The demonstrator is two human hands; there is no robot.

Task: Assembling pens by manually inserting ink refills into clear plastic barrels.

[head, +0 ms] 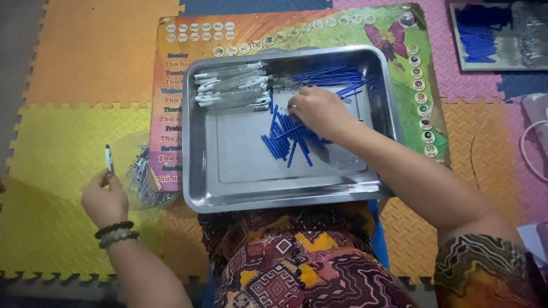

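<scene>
From the head camera I saw my right hand (319,109) reaching into the steel tray (200,171), fingers curled down onto the loose heap of blue refills (285,140). Whether it had pinched one I could not tell; the knuckles hid the fingertips. The heap lay just under and to the near left of that hand, the thin rods mostly running diagonally, from near left to far right, some crossing each other. The right hand was by far the nearer to them.

My left hand (104,199) was well apart, out over the yellow foam mat (51,142), closed around a slim white pen barrel (108,158) held upright, its dark tip upward. Just beside it sat a clear bag of small metal parts (142,179).

At the tray's far left lay a stack of white barrels (231,85), long axes running left to right; a second bunch of blue rods (328,77) lay at the far edge. The tray was smooth and shiny, the mat ribbed and soft.
</scene>
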